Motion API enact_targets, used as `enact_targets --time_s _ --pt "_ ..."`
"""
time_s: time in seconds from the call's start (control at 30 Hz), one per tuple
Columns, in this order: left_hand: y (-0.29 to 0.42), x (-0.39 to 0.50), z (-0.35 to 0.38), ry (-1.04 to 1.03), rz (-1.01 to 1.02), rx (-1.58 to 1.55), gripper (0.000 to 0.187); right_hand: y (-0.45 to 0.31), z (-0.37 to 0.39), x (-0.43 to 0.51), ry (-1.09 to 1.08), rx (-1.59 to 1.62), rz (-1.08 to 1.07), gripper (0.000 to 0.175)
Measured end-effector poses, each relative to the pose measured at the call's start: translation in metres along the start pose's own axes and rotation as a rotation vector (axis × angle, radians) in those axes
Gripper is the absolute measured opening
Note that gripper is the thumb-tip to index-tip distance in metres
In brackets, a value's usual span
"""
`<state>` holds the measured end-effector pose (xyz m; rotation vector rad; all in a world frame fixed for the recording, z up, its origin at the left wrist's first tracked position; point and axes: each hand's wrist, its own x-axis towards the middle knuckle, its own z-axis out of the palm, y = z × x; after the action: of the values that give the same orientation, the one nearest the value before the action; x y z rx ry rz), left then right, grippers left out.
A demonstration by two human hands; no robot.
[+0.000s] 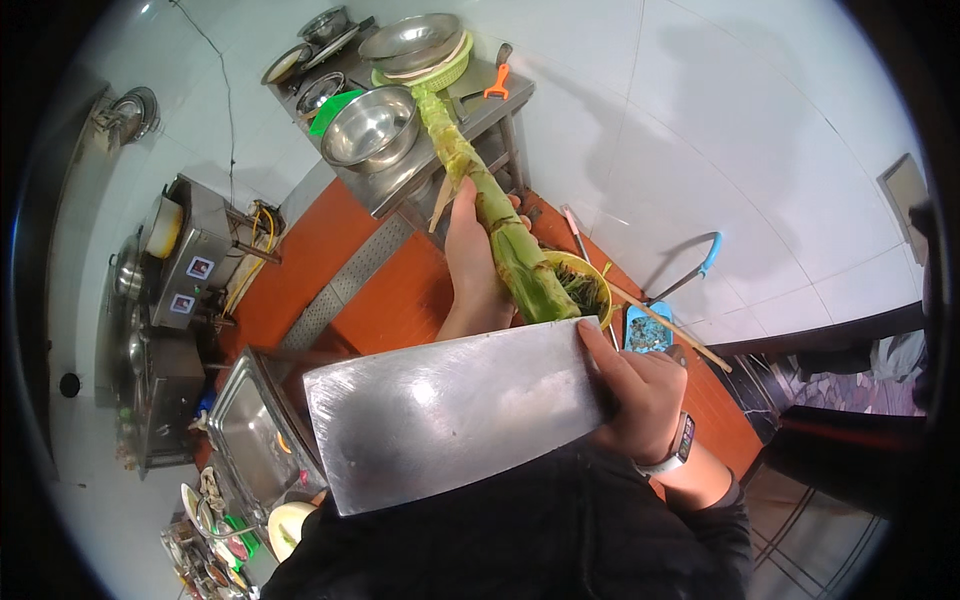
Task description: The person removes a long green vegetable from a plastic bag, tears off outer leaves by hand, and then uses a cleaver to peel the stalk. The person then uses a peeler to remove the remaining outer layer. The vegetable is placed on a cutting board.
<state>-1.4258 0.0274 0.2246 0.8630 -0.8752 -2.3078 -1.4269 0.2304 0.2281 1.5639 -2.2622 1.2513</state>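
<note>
My left hand (472, 259) grips a long green celtuce stem (495, 210) from beneath, fingertips showing at its far side. The stem slants away from me, its upper part paler than the leafy-skinned near end. In my right hand (637, 390), which wears a smartwatch (681, 439) at the wrist, is a wide cleaver (457, 412). Its broad steel blade lies across the view, with the top edge at the stem's near end; whether they touch I cannot tell. The cleaver's handle is hidden in my fingers. Below the stem stands a yellow-rimmed bin (606, 289) with green scraps inside.
A steel table (397, 191) holds a steel basin (371, 129), a green basket (450, 75) and an orange peeler (497, 82). At left are a steel sink (251, 435) and a stove unit (191, 262). A blue dustpan (649, 330) and a wooden stick (675, 330) are at right.
</note>
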Motion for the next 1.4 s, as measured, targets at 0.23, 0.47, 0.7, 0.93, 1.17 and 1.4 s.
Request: enact_targets --time_s 0.23,0.47,0.7,0.93,1.17,1.4 --pt "0.005 -0.008 0.004 0.022 0.164 0.061 0.037 0.004 0.001 0.001 -0.074 0.045 0.109 0.094" --pt "0.009 -0.014 0.009 0.052 0.401 0.032 0.031 0.015 0.010 0.001 -0.245 0.153 0.185 0.103" --pt "0.023 -0.005 0.001 -0.050 0.186 0.144 0.035 0.011 0.020 0.013 -0.249 0.287 0.034 0.100" --pt "0.000 -0.002 -0.013 -0.061 0.035 0.120 0.036 0.008 0.025 0.016 -0.234 0.239 0.080 0.098" --pt "-0.006 0.007 -0.026 0.076 0.020 0.118 0.034 0.021 0.037 0.012 -0.014 0.080 0.018 0.086" --pt "-0.033 -0.024 -0.025 -0.006 0.042 0.026 0.037 0.047 0.049 0.032 0.135 0.203 0.243 0.069"
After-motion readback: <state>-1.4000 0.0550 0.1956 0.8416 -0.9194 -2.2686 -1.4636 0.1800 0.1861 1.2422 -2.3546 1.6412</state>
